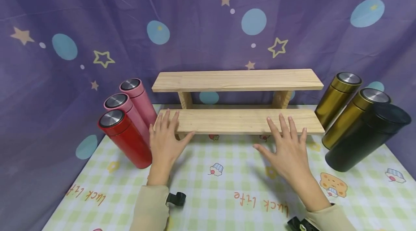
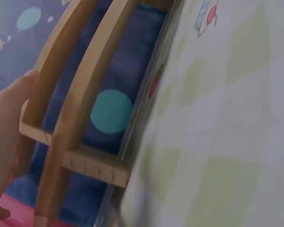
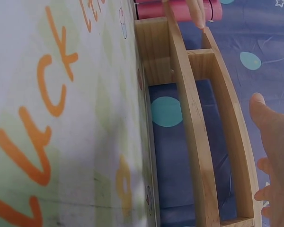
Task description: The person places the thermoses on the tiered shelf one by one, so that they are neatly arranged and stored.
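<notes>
A two-tier wooden shelf (image 1: pixel 224 122) stands at the back of the table. My left hand (image 1: pixel 165 142), fingers spread, is at the left end of its lower board; whether it touches the wood I cannot tell. Near the right part of that board my right hand (image 1: pixel 287 151) hovers with fingers spread, holding nothing. In the right wrist view, the right hand (image 3: pixel 274 146) is apart from the shelf (image 3: pixel 194 118). Left of the shelf stand two pink thermos bottles (image 1: pixel 143 97) and a red thermos bottle (image 1: pixel 128 140). To its right are two gold thermos bottles (image 1: pixel 338 94) and a black tumbler (image 1: pixel 367 139).
A green-and-white checked cloth (image 1: pixel 208 195) with cupcake prints and lettering covers the table. Behind the shelf hangs a purple curtain (image 1: pixel 201 0) with stars and blue ovals. Each wrist wears a black strap (image 1: pixel 176 199).
</notes>
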The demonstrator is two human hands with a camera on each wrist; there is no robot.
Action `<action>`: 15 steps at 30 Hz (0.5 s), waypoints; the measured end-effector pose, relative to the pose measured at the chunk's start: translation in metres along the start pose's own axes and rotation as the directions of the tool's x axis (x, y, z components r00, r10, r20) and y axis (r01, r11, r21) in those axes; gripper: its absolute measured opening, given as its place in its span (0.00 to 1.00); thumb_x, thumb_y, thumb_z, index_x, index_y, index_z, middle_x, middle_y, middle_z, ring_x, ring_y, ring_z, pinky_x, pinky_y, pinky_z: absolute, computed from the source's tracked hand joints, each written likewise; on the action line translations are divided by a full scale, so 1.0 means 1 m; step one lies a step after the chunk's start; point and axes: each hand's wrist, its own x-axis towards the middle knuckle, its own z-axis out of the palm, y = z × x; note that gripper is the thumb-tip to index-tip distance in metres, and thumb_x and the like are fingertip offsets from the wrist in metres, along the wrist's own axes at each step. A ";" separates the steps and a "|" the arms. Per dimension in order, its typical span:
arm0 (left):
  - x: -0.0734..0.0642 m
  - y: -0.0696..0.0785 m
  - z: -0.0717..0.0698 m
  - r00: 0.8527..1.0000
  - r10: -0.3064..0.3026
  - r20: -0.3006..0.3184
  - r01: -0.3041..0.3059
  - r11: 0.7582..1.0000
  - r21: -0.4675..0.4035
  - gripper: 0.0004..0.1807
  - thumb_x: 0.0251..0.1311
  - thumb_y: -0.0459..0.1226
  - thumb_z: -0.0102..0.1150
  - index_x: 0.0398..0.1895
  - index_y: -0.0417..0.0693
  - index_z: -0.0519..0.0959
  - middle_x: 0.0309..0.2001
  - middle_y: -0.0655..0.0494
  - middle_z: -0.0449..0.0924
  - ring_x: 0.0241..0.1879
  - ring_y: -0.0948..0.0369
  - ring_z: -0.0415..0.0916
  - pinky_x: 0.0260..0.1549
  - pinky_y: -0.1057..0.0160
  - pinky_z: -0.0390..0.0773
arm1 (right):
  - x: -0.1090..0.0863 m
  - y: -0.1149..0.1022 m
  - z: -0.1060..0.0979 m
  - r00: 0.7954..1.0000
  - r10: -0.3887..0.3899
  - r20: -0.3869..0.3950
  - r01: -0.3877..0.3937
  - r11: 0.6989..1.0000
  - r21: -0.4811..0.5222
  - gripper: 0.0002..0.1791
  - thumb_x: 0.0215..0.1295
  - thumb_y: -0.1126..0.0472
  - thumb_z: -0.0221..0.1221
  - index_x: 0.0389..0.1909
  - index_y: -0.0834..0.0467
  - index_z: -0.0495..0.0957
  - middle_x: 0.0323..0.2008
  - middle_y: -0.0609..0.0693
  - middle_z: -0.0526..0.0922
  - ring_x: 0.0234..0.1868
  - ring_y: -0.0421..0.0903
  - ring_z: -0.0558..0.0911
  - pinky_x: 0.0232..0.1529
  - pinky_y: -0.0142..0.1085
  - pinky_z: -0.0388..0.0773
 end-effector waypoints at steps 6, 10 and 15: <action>0.003 -0.013 0.006 0.999 -0.034 -0.028 0.031 0.996 -0.081 0.48 0.52 0.69 0.58 0.73 0.56 0.66 0.74 0.47 0.59 0.75 0.50 0.48 0.67 0.35 0.49 | 0.000 0.001 0.001 1.000 0.002 0.004 -0.002 1.000 0.005 0.51 0.61 0.27 0.54 0.78 0.48 0.52 0.77 0.61 0.48 0.77 0.63 0.43 0.68 0.68 0.31; 0.004 -0.018 0.008 0.997 -0.049 -0.067 0.039 0.990 -0.136 0.46 0.52 0.65 0.63 0.71 0.55 0.68 0.73 0.47 0.61 0.74 0.48 0.52 0.67 0.38 0.52 | 0.000 0.001 0.003 1.000 0.004 0.004 -0.004 1.000 0.012 0.50 0.61 0.27 0.55 0.78 0.48 0.52 0.77 0.61 0.49 0.76 0.63 0.44 0.68 0.67 0.31; 0.004 -0.023 0.011 0.992 -0.083 -0.091 0.062 0.974 -0.216 0.44 0.51 0.62 0.67 0.70 0.54 0.70 0.72 0.46 0.62 0.72 0.46 0.55 0.66 0.39 0.54 | 0.000 0.002 0.004 1.000 0.006 0.009 -0.006 1.000 0.021 0.50 0.61 0.27 0.55 0.78 0.49 0.53 0.77 0.61 0.49 0.76 0.64 0.44 0.68 0.67 0.30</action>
